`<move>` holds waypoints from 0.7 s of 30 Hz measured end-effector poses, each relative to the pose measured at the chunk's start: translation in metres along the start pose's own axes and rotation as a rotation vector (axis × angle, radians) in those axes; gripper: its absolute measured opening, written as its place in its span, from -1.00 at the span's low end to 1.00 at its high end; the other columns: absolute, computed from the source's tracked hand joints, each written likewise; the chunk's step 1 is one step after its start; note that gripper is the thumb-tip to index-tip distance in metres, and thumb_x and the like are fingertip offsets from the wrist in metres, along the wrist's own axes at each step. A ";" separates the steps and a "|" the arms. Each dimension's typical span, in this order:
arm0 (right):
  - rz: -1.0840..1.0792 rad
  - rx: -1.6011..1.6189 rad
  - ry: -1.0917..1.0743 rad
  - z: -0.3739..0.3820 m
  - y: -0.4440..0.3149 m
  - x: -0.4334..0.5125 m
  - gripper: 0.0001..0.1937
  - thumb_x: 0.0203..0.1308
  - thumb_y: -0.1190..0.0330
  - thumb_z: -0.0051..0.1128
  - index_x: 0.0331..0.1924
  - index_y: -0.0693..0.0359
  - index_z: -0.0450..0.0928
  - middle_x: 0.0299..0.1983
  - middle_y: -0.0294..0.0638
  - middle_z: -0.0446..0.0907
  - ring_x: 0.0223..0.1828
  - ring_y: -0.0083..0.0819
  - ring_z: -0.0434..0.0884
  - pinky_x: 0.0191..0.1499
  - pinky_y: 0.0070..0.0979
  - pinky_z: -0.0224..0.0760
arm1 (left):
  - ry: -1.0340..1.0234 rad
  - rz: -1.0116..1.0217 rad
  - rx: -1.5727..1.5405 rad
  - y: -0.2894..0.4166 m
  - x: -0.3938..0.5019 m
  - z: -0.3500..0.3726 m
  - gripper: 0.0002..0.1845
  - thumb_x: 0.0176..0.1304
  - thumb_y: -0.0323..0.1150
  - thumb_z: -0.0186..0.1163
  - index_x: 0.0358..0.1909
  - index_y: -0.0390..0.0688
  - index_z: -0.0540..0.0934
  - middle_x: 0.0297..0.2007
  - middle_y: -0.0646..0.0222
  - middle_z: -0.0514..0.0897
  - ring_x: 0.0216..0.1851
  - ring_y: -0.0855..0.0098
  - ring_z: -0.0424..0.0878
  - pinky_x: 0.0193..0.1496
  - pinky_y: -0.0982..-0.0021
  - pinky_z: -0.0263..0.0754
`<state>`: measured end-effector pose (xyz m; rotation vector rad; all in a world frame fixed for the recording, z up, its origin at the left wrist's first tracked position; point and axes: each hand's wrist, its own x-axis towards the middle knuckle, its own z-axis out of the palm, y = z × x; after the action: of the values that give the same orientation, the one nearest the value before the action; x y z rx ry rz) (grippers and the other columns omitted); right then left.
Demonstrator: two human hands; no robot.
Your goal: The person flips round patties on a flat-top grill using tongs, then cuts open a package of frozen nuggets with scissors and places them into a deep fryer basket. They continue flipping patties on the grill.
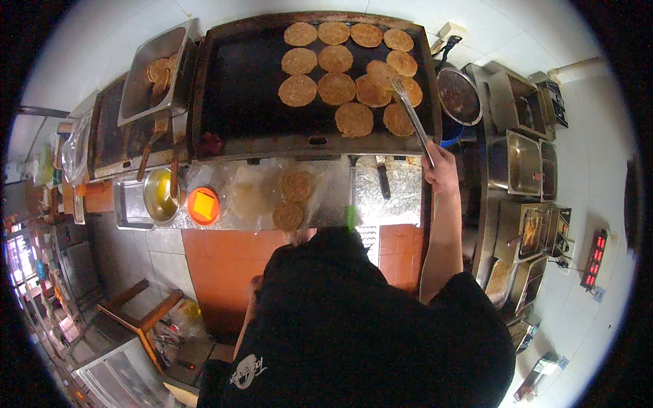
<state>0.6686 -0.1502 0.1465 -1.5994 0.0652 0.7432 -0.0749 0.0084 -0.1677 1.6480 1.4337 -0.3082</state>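
My right hand [441, 167] is closed around the handle of a pair of metal tongs [411, 113]. The tips of the tongs are at a browned round patty [381, 74], which overlaps another patty [373, 92] on the black griddle [245, 81]. Several more flat round patties lie in rows on the griddle's right half. My left arm hangs down beside the black shirt, and its hand [257, 281] is mostly hidden by the shirt, so its fingers cannot be made out. Two more patties [296, 184] lie on plastic film on the steel ledge in front of me.
A deep steel pan [133, 102] with browned food stands left of the griddle. On the ledge are a steel bowl [153, 204] with yellow liquid, an orange round container [215, 218] and a black-handled tool [383, 181]. A round dark pan [460, 97] and steel fryers [523, 163] stand at right.
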 end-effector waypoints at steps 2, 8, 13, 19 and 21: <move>-0.129 -0.279 0.099 0.012 0.003 -0.002 -0.64 0.48 0.11 0.23 -0.03 0.29 0.70 -0.56 -0.38 0.52 -0.69 -0.70 0.32 -0.64 -0.60 0.07 | 0.002 0.009 0.006 0.001 0.006 -0.003 -0.64 0.33 -0.21 0.31 0.04 -0.22 0.70 -0.08 0.09 0.77 -0.07 0.15 0.74 -0.03 0.17 0.62; -0.120 -0.514 0.223 0.029 0.007 -0.040 -0.58 0.41 0.08 0.26 -0.12 0.38 0.72 -0.53 -0.28 0.60 -0.54 -0.56 0.52 -0.46 -0.48 0.32 | -0.013 0.021 0.016 0.001 0.022 -0.009 -0.64 0.34 -0.19 0.30 0.03 -0.23 0.71 -0.09 0.08 0.78 -0.07 0.16 0.75 -0.02 0.16 0.62; 0.028 -0.281 0.142 0.041 0.003 -0.064 -0.60 0.46 0.09 0.23 0.02 0.31 0.66 -0.64 -0.36 0.46 -0.78 -0.64 0.26 -0.73 -0.54 -0.02 | -0.029 0.024 0.013 -0.001 0.028 -0.009 -0.63 0.35 -0.17 0.29 0.02 -0.23 0.71 -0.10 0.08 0.78 -0.07 0.16 0.75 -0.01 0.16 0.62; 0.050 -0.122 0.148 0.077 0.016 -0.001 -0.60 0.44 0.06 0.26 -0.02 0.30 0.62 -0.61 -0.32 0.49 -0.78 -0.63 0.25 -0.73 -0.55 -0.05 | -0.012 0.010 -0.006 -0.006 0.025 -0.012 -0.62 0.36 -0.15 0.28 0.01 -0.24 0.72 -0.11 0.07 0.79 -0.06 0.16 0.75 0.00 0.16 0.63; 0.142 0.137 0.034 0.074 0.021 0.013 -0.61 0.52 0.07 0.15 0.05 0.27 0.61 -0.58 -0.38 0.42 -0.77 -0.66 0.20 -0.72 -0.58 -0.02 | -0.001 -0.002 -0.015 -0.006 0.023 -0.012 -0.62 0.37 -0.15 0.28 0.01 -0.24 0.73 -0.11 0.07 0.79 -0.06 0.16 0.75 0.00 0.16 0.63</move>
<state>0.6387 -0.0822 0.1231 -1.4879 0.2521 0.8040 -0.0779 0.0322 -0.1799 1.6345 1.4333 -0.2992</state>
